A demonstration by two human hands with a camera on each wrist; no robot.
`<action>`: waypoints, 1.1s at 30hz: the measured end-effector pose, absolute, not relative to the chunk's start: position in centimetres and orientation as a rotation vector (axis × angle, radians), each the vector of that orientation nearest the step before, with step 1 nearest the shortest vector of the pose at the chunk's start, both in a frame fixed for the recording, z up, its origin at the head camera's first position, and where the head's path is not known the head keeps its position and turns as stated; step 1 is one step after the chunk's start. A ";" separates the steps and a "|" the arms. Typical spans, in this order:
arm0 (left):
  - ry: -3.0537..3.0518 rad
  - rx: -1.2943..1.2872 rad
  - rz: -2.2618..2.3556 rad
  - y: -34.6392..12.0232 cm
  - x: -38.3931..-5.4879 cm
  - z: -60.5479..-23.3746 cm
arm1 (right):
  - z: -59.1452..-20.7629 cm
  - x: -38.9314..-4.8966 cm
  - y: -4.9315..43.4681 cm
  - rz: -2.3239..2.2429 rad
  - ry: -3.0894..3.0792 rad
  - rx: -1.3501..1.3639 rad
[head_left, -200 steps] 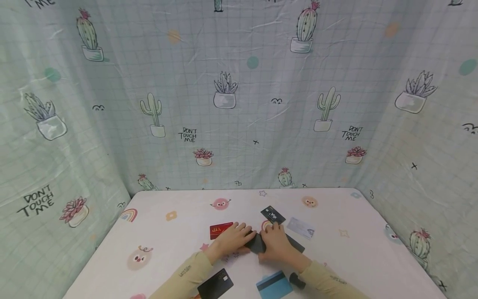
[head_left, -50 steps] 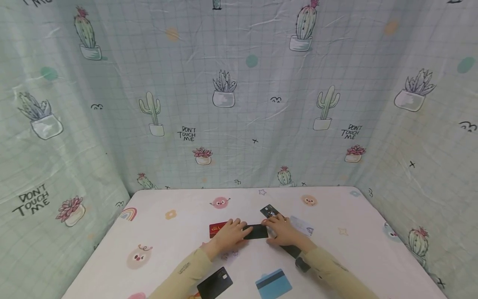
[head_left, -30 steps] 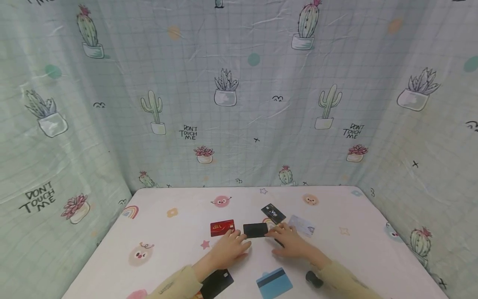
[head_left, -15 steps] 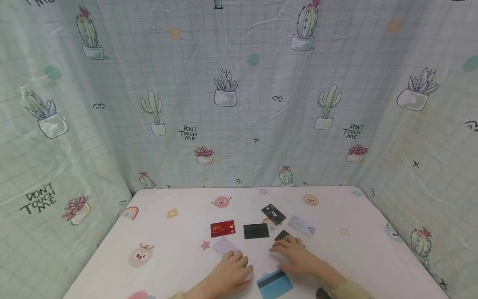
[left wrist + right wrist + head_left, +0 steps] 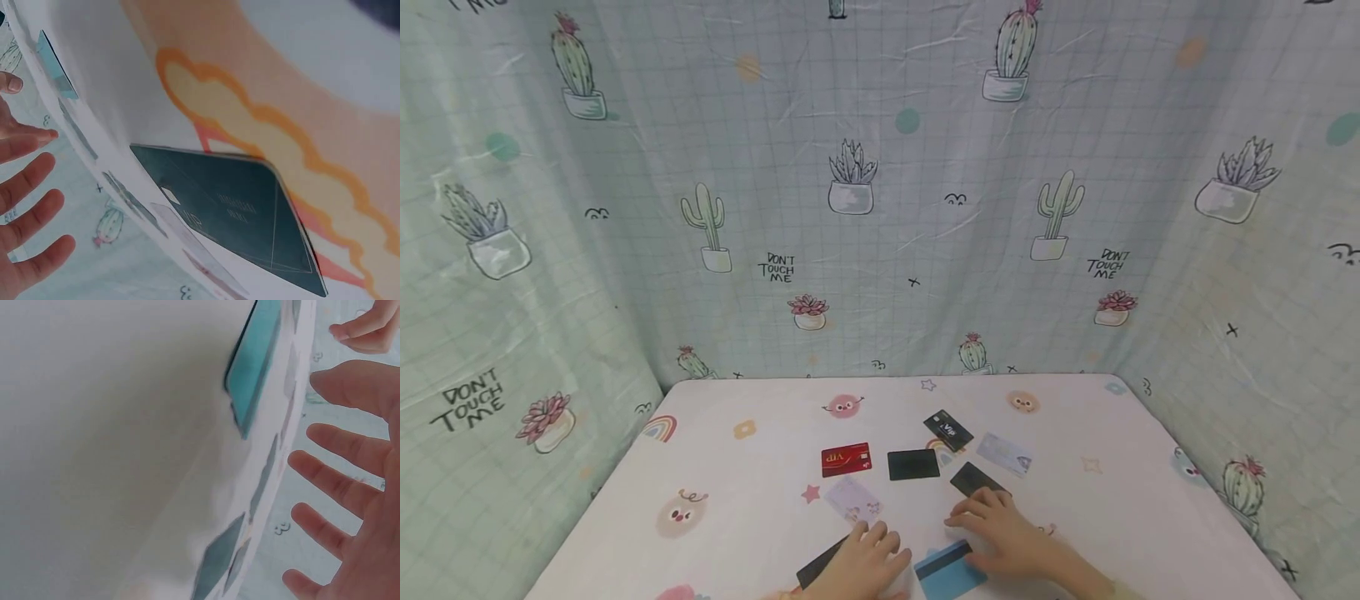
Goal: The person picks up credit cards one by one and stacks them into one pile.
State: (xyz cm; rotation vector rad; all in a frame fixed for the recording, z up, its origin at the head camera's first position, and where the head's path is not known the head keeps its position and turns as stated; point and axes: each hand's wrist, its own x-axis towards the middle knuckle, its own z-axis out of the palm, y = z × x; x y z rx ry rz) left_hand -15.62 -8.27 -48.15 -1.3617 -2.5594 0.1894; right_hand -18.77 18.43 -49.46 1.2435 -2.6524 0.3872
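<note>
In the head view my left hand (image 5: 861,562) hovers over the black VIP card (image 5: 824,564), partly hiding it. Loosely spread, holding nothing, its fingers (image 5: 34,215) show at the left edge of the left wrist view, apart from the card. My right hand (image 5: 1003,533) is above the right corner of a blue card (image 5: 953,575) with a dark stripe. Its spread fingers (image 5: 340,487) are also free of any card in the right wrist view. A black card (image 5: 913,464) lies level at mid-table; another black card (image 5: 976,479) lies tilted beyond my right fingertips.
Farther off lie a red VIP card (image 5: 846,459), a dark VIP card (image 5: 948,429) and a pale bluish card (image 5: 1004,453). A pale lilac card (image 5: 853,498) rests beyond my left hand. The white table (image 5: 737,483) has printed cartoons; a patterned curtain (image 5: 880,250) encloses it.
Earlier both hands were at the central black card, which was lifted and then laid flat. Both hands have since let go and drawn back toward the near edge.
</note>
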 end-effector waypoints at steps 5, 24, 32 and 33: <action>-2.602 -1.401 0.254 -8.3 -15.2 -47.8 | -48.9 -18.2 18.5 0.362 -2.665 1.232; -2.782 -1.346 0.251 -6.8 -14.6 -49.6 | -49.3 -16.5 18.8 0.282 -2.648 1.277; -2.697 -1.366 0.310 -6.5 -14.7 -50.2 | -49.7 -16.3 18.9 0.166 -2.688 1.288; -2.688 -1.370 0.310 -6.5 -14.7 -50.2 | -49.8 -16.3 18.9 0.155 -2.696 1.288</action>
